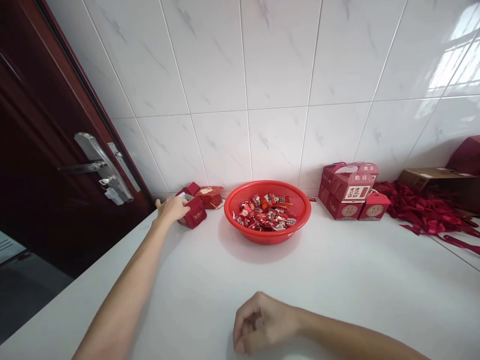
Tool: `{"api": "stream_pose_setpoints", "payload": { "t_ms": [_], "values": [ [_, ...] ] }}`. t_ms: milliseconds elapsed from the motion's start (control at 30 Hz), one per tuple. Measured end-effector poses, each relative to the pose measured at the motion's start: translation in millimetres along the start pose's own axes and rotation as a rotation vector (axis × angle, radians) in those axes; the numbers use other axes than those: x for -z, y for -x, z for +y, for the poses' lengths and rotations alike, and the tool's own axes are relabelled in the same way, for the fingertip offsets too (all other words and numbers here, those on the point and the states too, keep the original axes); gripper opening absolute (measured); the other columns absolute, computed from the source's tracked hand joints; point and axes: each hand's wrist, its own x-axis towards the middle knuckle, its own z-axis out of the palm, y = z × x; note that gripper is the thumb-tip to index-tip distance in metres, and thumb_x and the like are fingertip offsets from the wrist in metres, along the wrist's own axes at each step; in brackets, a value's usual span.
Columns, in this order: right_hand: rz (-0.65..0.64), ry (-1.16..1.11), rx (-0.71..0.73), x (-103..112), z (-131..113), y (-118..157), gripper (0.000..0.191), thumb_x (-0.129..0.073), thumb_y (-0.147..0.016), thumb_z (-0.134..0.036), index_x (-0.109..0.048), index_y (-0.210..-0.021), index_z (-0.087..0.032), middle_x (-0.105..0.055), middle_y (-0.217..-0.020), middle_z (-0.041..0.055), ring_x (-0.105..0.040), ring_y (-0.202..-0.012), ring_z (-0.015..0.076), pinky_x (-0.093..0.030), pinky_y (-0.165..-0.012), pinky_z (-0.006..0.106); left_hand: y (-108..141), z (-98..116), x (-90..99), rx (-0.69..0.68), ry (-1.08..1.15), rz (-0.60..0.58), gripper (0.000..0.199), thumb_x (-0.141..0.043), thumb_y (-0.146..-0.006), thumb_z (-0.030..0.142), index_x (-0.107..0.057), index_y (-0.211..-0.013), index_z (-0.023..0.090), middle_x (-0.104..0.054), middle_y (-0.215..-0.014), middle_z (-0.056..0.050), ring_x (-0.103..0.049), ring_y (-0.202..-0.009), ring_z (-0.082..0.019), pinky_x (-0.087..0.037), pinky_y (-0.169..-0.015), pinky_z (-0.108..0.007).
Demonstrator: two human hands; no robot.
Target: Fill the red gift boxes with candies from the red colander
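My left hand [171, 209] reaches to the far left of the white table, its fingers at a small dark red box [195, 212]. Whether the fingers grip this box or only touch it is hard to tell. Behind it, close to the wall, lies another red box [210, 196] with a light pattern on it. My right hand [258, 324] rests near the front edge of the view, fingers curled in with nothing visible between them. A red plastic basket [268, 239] of small red wrapped sweets [266, 212] stands between the hands, farther back.
Red gift boxes [347, 192] are stacked against the tiled wall at the right. Beside them lies a heap of dark red ribbons [423, 207], with an open cardboard box [431, 176] behind. A dark wooden door [45, 135] with a metal handle is at the left.
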Motion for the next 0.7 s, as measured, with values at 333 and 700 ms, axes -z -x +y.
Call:
{"api": "stream_pose_setpoints", "payload": {
  "t_ms": [333,700],
  "values": [
    [0.393,0.285,0.348,46,-106,51,0.020,-0.072,-0.083,-0.035,-0.067,-0.076,-0.016,-0.063,-0.068,-0.0005,-0.056,-0.060,0.0103,-0.047,-0.060,0.024,112,89,60.6,-0.405,0.026,-0.541,0.027,-0.052,-0.081,0.033,-0.054,-0.055,0.023,-0.058,-0.057,0.002,-0.052,-0.055,-0.017,-0.030,-0.054,-0.028],
    [0.429,0.738,0.209,68,-124,81,0.040,-0.048,-0.100,-0.048,-0.069,-0.084,-0.018,-0.052,-0.065,-0.0017,-0.041,-0.057,0.0110,-0.034,-0.053,0.024,189,162,18.9,-0.866,-0.199,-0.367,0.029,-0.045,-0.089,0.008,-0.066,-0.073,0.022,-0.065,-0.072,-0.003,-0.055,-0.054,-0.017,-0.026,-0.051,-0.032]
  ]
}}
